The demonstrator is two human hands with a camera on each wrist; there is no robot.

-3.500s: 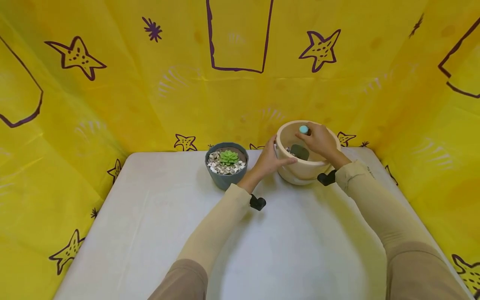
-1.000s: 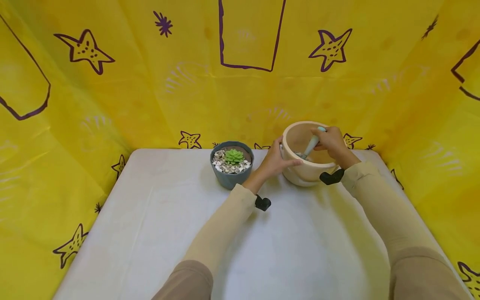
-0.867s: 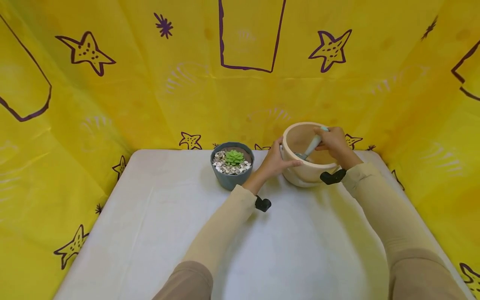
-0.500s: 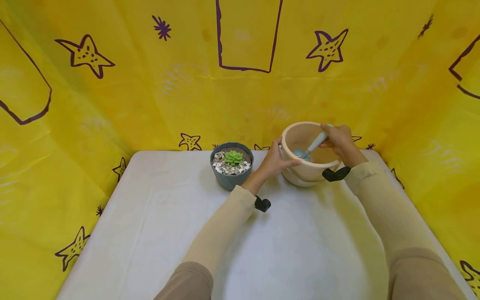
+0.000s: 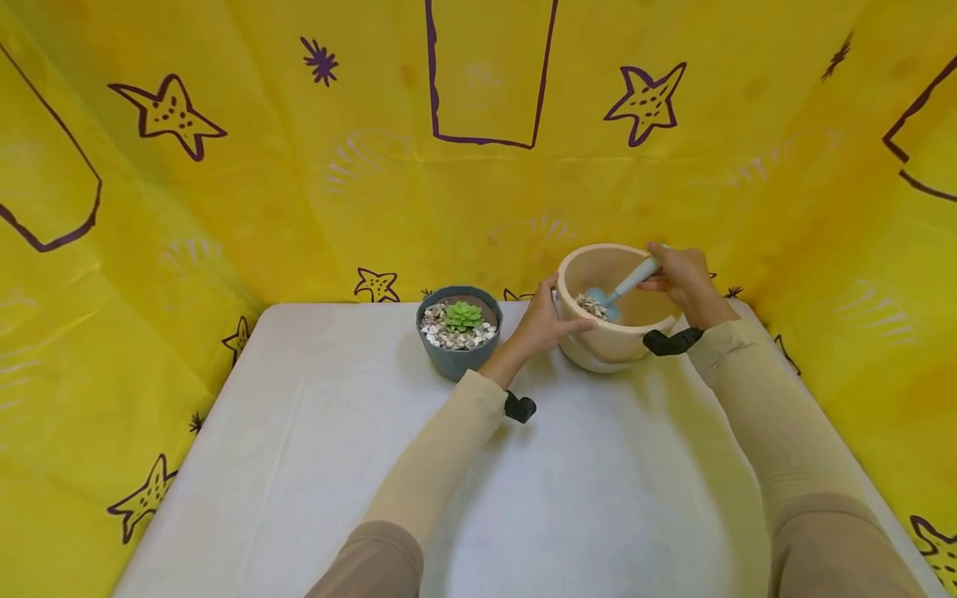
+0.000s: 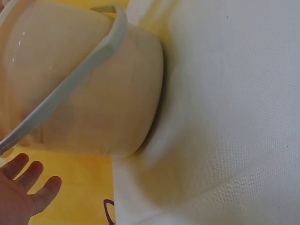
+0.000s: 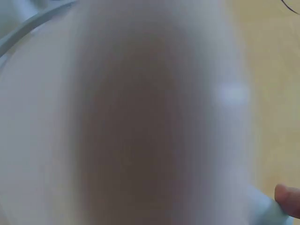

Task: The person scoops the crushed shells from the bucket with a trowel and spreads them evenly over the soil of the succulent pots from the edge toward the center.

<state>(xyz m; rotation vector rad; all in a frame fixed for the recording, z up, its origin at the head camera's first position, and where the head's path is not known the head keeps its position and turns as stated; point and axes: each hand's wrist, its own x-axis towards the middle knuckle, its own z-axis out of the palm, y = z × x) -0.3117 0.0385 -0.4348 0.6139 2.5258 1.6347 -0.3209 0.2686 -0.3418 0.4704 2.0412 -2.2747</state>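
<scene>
"Where's the scoop (image 5: 623, 289)?"
"Tilted in the bucket (image 5: 609, 345); I see the right fingers (image 5: 657, 284) pinching its handle (image 5: 635, 276), left fingers (image 6: 47, 191) spread at the bucket's side."
"Handling?"
"Probably light, stiff, slightly slippery; I'd hold mid-handle."

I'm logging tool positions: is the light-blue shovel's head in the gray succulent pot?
No, the right hand holds the light-blue shovel with its head inside the cream bucket.

Head cam looks forward-down over table (image 5: 299, 465); left wrist cam close, turned sideways at bucket (image 6: 108, 108), both shared with head; right wrist extremely close, mostly blur
</scene>
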